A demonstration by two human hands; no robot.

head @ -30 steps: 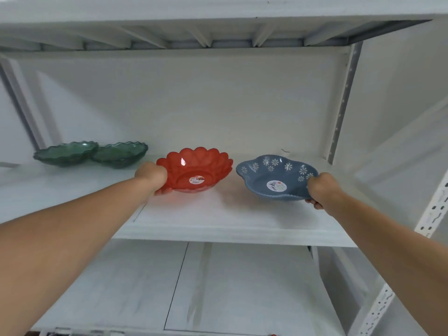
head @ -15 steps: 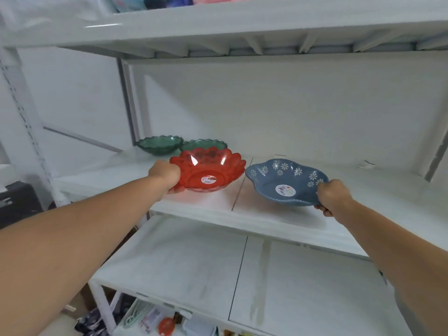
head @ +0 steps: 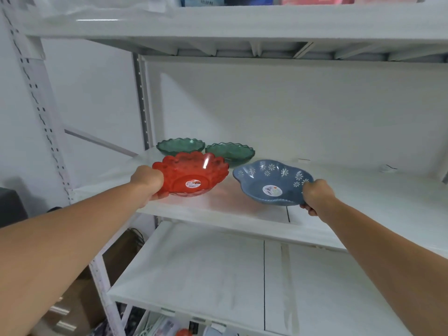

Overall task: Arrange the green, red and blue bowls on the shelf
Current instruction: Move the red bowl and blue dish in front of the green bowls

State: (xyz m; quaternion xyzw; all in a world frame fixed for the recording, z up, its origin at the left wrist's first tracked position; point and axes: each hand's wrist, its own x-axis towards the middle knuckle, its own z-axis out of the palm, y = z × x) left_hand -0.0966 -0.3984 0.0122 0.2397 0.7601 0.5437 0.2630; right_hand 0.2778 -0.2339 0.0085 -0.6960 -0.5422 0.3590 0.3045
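Red bowl (head: 194, 175) clamped in left grip (head: 148, 181), blue bowl (head: 272, 181) in right grip (head: 315, 195).

Person, two arms in sight, both bare from the lower frame edge to the knuckles: no sleeve, cuff, glove or fabric edge shows anywhere along either forearm. Left hand (head: 147, 181) and right hand (head: 317, 195): no ring, bracelet or strap visible on the backs or at the wrists, knuckles rounded, the fingers mostly hidden from this angle. Forearms long and smooth in outline, widening strongly toward the camera under the wide lens; the rest of the body is out of sight.
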